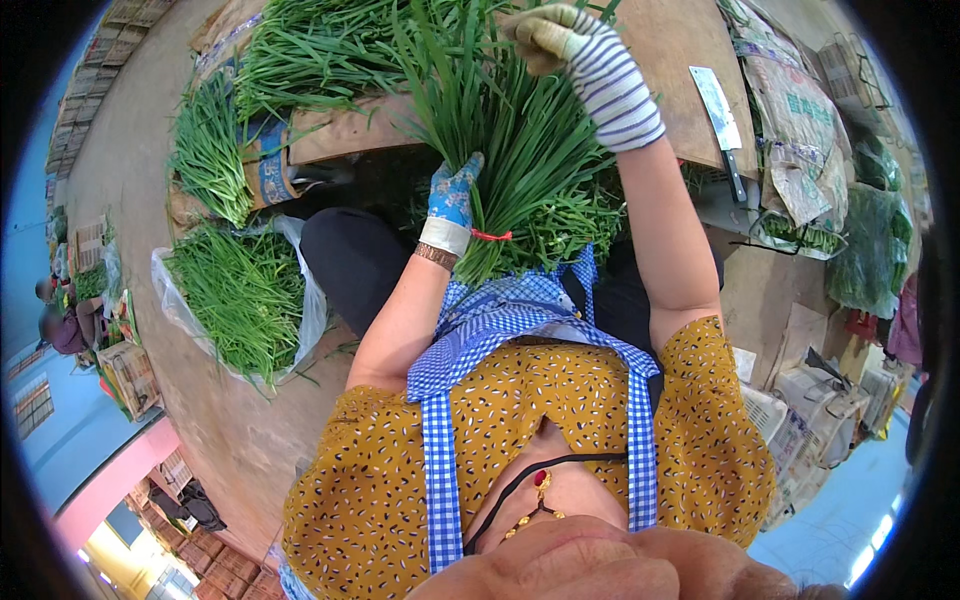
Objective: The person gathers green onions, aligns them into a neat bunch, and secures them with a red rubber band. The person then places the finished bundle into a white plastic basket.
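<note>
My left hand [454,191], in a blue flowered glove with a white cuff, grips a bunch of garlic chives [517,142] in front of my apron. A red tie [491,235] circles the bunch near its pale stem ends, which point towards me. The long green leaves fan out away from me. Above the leaf tips is my right hand [559,45], in a striped knit glove with its fingers curled; whether they hold any leaves cannot be seen. More loose chive stems [577,225] lie under the bunch, by my lap.
A wooden board [660,60] bears a large heap of chives [322,60] and, at right, a cleaver [716,109] with its black handle over the edge. Left are another bunch [214,150] and a plastic bag of chives [240,300]. Woven sacks [795,112] stand right; a person [67,330] sits far left.
</note>
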A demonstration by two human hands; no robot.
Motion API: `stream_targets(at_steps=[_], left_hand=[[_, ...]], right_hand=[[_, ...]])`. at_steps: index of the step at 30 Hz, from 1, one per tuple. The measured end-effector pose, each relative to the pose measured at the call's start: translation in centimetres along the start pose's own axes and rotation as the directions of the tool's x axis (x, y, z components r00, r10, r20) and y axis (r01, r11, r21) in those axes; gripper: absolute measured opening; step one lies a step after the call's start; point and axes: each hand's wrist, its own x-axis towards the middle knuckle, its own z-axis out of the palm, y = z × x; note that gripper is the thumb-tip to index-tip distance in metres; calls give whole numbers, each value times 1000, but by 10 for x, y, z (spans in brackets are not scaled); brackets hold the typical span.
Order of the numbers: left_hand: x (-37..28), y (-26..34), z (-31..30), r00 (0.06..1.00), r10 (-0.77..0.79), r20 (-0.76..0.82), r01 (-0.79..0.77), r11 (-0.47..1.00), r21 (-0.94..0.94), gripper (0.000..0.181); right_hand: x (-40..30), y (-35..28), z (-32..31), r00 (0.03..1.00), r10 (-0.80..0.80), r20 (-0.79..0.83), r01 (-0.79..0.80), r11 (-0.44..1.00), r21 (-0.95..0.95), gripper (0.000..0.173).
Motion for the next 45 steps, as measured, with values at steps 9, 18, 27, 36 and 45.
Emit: stream_targets(at_steps=[9, 18, 27, 36, 45], left_hand=[[4, -8, -6, 998, 22, 62, -26, 997, 66, 31], [6, -14, -12, 1000, 19, 17, -20, 999, 40, 31], [8, -1, -8, 987, -158, 25, 160, 979, -130, 33], [9, -4, -6, 983, -183, 22, 184, 973, -137, 34], [18, -22, -20, 994, -108, 17, 109, 992, -72, 32]], right_hand=[[30, -4, 11, 997, 78, -9, -39, 390, -920, 27], [22, 9, -1, 935, 353, -22, -353, 936, 15, 16], [-95, 3, -12, 893, 355, 277, -184, 849, -495, 35], [-76, 75, 0, 938, -76, -338, -72, 911, -405, 30], [-29, 58, -3, 846, 460, -268, -489, 871, -47, 19]])
